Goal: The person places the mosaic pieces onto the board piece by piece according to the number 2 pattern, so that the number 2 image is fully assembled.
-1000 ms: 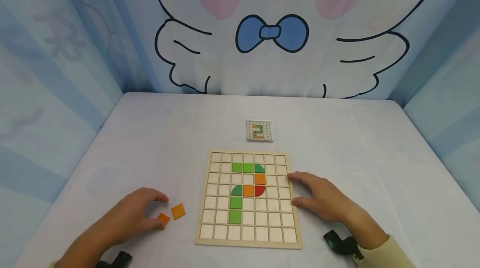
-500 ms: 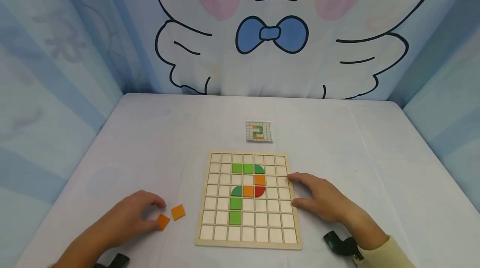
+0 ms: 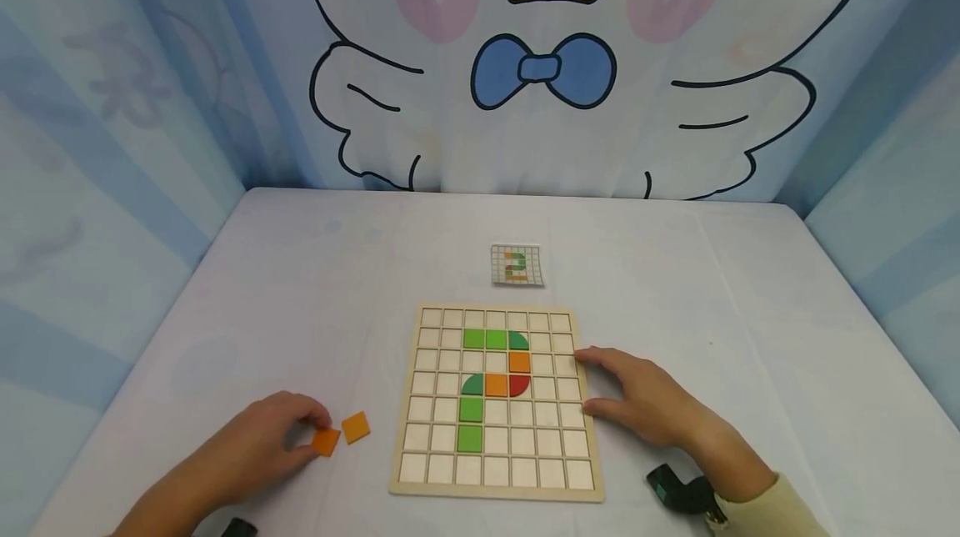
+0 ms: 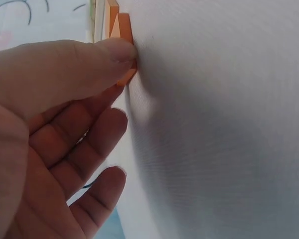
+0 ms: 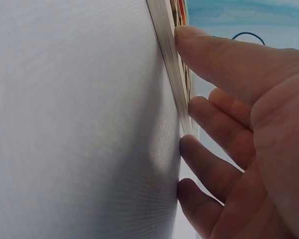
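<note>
In the head view my left hand (image 3: 258, 445) pinches a square orange tile (image 3: 326, 442) between thumb and index finger, low at the table. The left wrist view shows the thumb across that tile (image 4: 125, 26), with the other fingers loosely bent. Just right of it lies a second orange tile (image 3: 356, 427), apart from the hand. A wooden grid board (image 3: 495, 467) sits in front of me, with green, orange and red pieces in some cells. My right hand (image 3: 648, 395) touches the board's right edge with thumb and fingertips, not curled round it.
Beyond the board lies a small card (image 3: 516, 265) printed with a coloured grid pattern. A white cloth covers the table (image 3: 675, 270). Patterned curtains (image 3: 540, 137) stand behind it and at both sides. A black device (image 3: 682, 489) is at the right wrist.
The left index finger has come down to the thumb, and the orange tile is now pinched between them. The right hand and board stay in place.
</note>
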{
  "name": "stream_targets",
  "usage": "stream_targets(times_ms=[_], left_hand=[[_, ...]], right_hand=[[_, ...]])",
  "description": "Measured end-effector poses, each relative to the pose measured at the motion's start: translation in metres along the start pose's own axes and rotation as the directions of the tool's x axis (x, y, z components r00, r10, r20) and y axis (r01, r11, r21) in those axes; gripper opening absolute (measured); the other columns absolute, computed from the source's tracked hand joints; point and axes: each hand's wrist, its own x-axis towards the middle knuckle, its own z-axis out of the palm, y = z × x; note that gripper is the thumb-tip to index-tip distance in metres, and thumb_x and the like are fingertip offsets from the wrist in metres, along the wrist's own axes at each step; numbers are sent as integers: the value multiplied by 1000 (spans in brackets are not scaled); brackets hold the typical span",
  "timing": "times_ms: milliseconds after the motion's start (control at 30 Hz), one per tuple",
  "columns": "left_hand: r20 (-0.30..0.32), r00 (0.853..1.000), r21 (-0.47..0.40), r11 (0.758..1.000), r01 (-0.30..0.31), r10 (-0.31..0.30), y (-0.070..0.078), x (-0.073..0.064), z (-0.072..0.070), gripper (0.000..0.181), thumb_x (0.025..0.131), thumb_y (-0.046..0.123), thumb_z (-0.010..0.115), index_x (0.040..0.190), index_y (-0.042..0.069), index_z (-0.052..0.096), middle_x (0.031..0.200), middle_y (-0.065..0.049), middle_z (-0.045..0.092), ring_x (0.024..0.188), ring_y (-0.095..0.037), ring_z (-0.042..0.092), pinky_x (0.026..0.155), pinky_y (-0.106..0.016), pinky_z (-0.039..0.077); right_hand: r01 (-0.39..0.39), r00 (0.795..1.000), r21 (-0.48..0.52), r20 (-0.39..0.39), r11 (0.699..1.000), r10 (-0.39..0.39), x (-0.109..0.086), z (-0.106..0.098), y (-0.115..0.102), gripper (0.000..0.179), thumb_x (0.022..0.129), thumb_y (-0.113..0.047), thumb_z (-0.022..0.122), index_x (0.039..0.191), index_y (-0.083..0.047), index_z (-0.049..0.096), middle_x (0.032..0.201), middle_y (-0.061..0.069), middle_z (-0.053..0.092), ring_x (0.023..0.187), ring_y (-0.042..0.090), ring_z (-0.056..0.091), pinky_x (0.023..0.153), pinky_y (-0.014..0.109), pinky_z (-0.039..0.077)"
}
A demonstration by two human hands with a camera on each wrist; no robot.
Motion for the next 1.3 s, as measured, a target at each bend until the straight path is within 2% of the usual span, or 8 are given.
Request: stream_targets(times_ms=[233, 333, 467, 633, 833, 1067, 1167, 1300], left_hand=[[7, 1000, 54, 998, 27, -28, 3, 2, -2, 26, 76, 10, 87, 94, 17, 70, 94, 6, 63, 92, -17, 58, 91, -48, 52], [4, 1000, 70, 997, 17, -17, 6, 1, -5, 25, 76, 11, 87, 94, 17, 70, 94, 6, 63, 91, -16, 57, 90, -46, 53], [-27, 999, 75, 997, -33, 35, 11, -2, -10, 26, 76, 13, 87, 95, 17, 70, 94, 6, 62, 90, -15, 58, 87, -43, 54], [-65, 991, 89, 990, -112, 118, 22, -1, -15, 26, 77, 15, 87, 95, 20, 70, 95, 9, 62, 91, -13, 59, 83, -39, 54], [-62, 970, 89, 969, -229, 235, 41, 7, -18, 22, 81, 21, 85, 95, 23, 69, 95, 12, 61, 92, -12, 58, 82, -38, 54], [-57, 946, 73, 946, -315, 319, 66, 19, -16, 20, 82, 15, 83, 96, 20, 70, 95, 11, 61, 94, -13, 58, 82, -37, 53], [-57, 927, 71, 927, -367, 371, 74, 24, -11, 18, 82, 16, 83, 95, 18, 70, 94, 11, 61, 93, -13, 57, 83, -37, 53], [-63, 888, 64, 890, -452, 456, 82, 29, -3, 17, 83, 16, 82, 95, 15, 70, 94, 10, 61, 92, -13, 57, 83, -36, 52]], right_hand=[[-1, 1000, 6, -2, 1000, 1, -1, 0, 0, 58, 90, -30, 75, 140, -7, 55, 142, 11, 55, 133, 35, 48, 107, 54, 38], [2, 1000, 3, -6, 1000, -2, -1, 0, 0, 58, 90, -29, 75, 140, -7, 55, 141, 11, 55, 133, 35, 48, 108, 54, 38], [6, 1000, 2, -10, 1000, -6, -1, 0, 0, 58, 90, -28, 75, 140, -6, 55, 141, 12, 55, 133, 36, 48, 108, 54, 38], [18, 1000, 4, -13, 1000, -18, -1, 1, 0, 58, 90, -28, 75, 140, -6, 55, 141, 12, 56, 133, 36, 48, 108, 54, 37], [11, 1000, 0, -8, 1000, -11, -1, 1, 1, 58, 91, -28, 75, 140, -6, 55, 141, 12, 55, 133, 35, 48, 107, 54, 38], [18, 1000, -8, -13, 1000, -18, 0, 1, 1, 58, 90, -26, 75, 140, -5, 55, 141, 12, 56, 133, 35, 49, 107, 53, 38], [16, 1000, -9, -14, 1000, -16, 0, 1, 0, 58, 90, -27, 75, 140, -5, 55, 141, 12, 56, 133, 35, 49, 107, 54, 38], [8, 1000, -6, -13, 1000, -8, -1, 1, 0, 58, 90, -27, 75, 140, -5, 55, 141, 12, 56, 133, 36, 48, 107, 54, 38]])
